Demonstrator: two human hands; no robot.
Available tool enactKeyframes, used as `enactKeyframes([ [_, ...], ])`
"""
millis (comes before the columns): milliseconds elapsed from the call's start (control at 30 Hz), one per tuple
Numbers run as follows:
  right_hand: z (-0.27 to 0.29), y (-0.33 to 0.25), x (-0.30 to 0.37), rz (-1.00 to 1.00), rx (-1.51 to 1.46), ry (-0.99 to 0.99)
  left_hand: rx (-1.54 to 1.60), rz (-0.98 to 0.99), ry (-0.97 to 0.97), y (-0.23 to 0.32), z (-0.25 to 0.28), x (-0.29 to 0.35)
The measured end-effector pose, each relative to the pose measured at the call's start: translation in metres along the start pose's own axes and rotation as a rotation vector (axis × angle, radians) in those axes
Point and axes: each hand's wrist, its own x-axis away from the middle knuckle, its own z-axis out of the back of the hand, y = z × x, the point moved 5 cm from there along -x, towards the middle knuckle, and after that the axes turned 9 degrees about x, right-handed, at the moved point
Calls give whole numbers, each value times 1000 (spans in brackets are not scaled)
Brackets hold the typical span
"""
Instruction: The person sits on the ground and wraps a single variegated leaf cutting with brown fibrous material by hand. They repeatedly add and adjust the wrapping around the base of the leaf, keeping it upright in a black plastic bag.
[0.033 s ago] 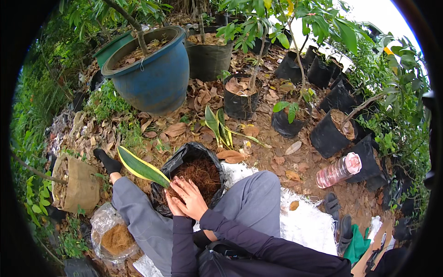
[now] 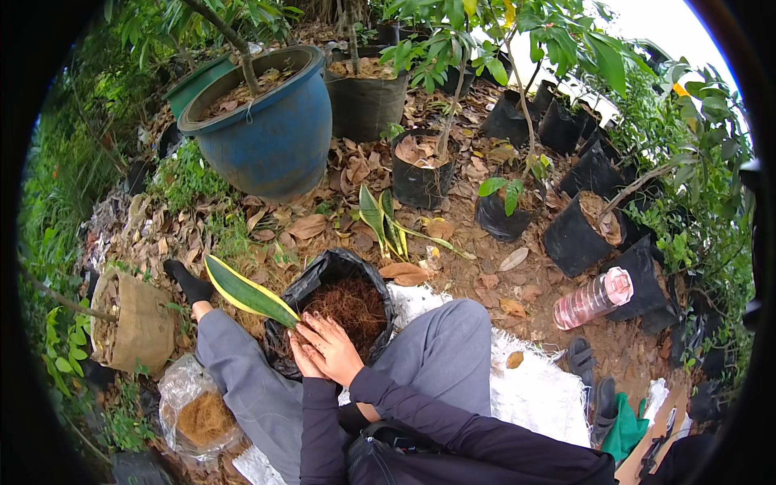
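A black plastic grow bag [image 2: 267,333] filled with brown fibrous coir [image 2: 352,305] sits between my legs. From its left side a snake plant leaf [image 2: 246,289], green with yellow edges, slants up and left. My right hand [image 2: 330,346] has its fingers stretched out at the leaf's base, smudged with soil. Tight beside it, partly covered by it, my left hand [image 2: 304,357] also points its fingers toward the base. The lower end of the leaf is hidden by my fingertips. Further snake plant leaves [image 2: 381,222] lie beyond the bag.
A clear bag of tan fibre [image 2: 204,420] lies to the left, near a tan fabric planter [image 2: 133,322]. Blue pot [image 2: 267,137] and black bagged saplings [image 2: 422,174] line the back. A pink-tinted bottle [image 2: 594,299], sandals [image 2: 602,408] and green cloth [image 2: 624,432] are at right.
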Motion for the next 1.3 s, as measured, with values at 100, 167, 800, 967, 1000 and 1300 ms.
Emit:
enactKeyframes([
  [100, 0, -1, 0, -20, -158, 46, 93, 24, 12, -1, -10, 1],
  [167, 3, -4, -2, 39, -211, 94, 318, 100, -76, -5, -27, 5],
  [800, -9, 3, -3, -15, -272, -279, 46, -230, 288, -1, -49, 24],
  [967, -20, 1, -11, 25, -193, -377, -38, -282, 336, 11, -44, 17],
  [1000, -22, 5, -14, -1, -220, -420, -67, -280, 338, 14, -43, 13],
  [1300, -17, 45, 23, -252, 36, -695, -76, -170, 199, 87, -35, -27],
])
